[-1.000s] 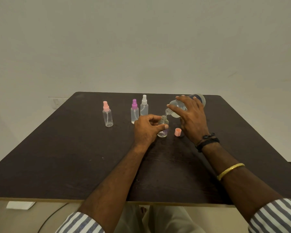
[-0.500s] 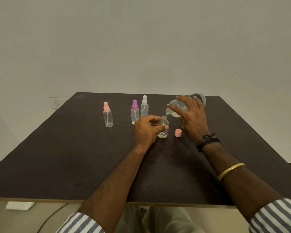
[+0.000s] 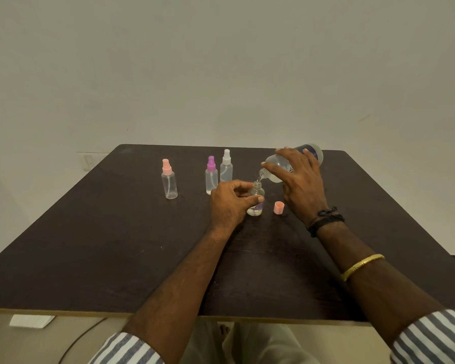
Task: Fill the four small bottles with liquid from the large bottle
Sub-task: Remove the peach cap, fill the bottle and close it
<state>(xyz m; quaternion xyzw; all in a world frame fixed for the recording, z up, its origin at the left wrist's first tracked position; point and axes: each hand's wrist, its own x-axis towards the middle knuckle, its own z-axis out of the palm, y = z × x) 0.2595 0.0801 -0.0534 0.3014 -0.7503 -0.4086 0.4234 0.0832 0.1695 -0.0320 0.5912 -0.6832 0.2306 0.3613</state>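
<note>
**Q:** Head camera, looking down: what are the hands doing?

**A:** The right hand [image 3: 301, 181] is wrapped over the large bottle [image 3: 292, 164], fingers spread along its side, tipping it so its neck points down and left. The neck sits just above the mouth of the open small bottle [image 3: 255, 199], which stands upright on the dark desk [image 3: 116, 245].

**Q:** And the left?

**A:** The left hand [image 3: 230, 203] is curled around that small bottle, thumb pressed across its front, fingers bent near its neck. A little clear liquid shows at the bottom of the bottle.

**Q:** What else is on the desk?

**A:** A loose pink cap [image 3: 278, 208] stands just right of the small bottle, below the right hand. Farther back stand three capped spray bottles: the pink-topped bottle [image 3: 169, 181] well apart to the left, the purple-topped bottle [image 3: 211, 177] and the white-topped bottle [image 3: 226, 166] close together, just behind the left hand.

**Q:** Anything on the arms?

**A:** Dark bands at the right wrist, a gold bangle higher up, striped sleeves on both.
</note>
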